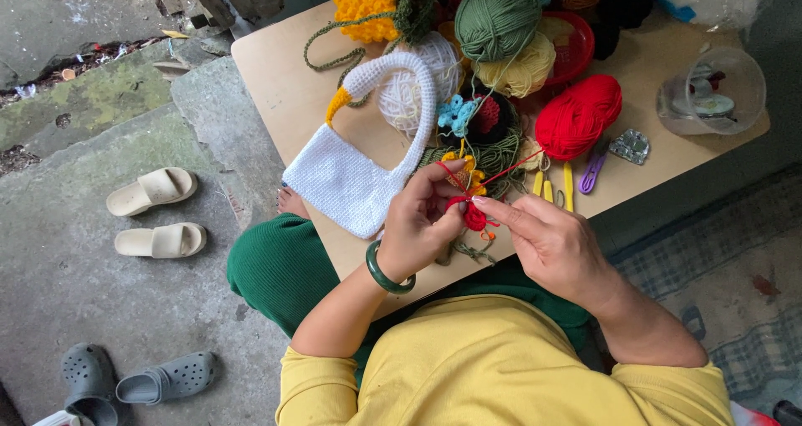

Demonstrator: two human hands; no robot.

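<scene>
My left hand (418, 225) pinches a small red crochet piece (474, 217). My right hand (555, 246) pinches it too, fingers pressed together. The red yarn ball (578, 117) lies far on the table (276, 83).

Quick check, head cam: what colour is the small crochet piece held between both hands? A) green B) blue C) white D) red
D: the small crochet piece pinched between the left hand and right hand is red, with a red strand running up to the red yarn ball on the table.
</scene>
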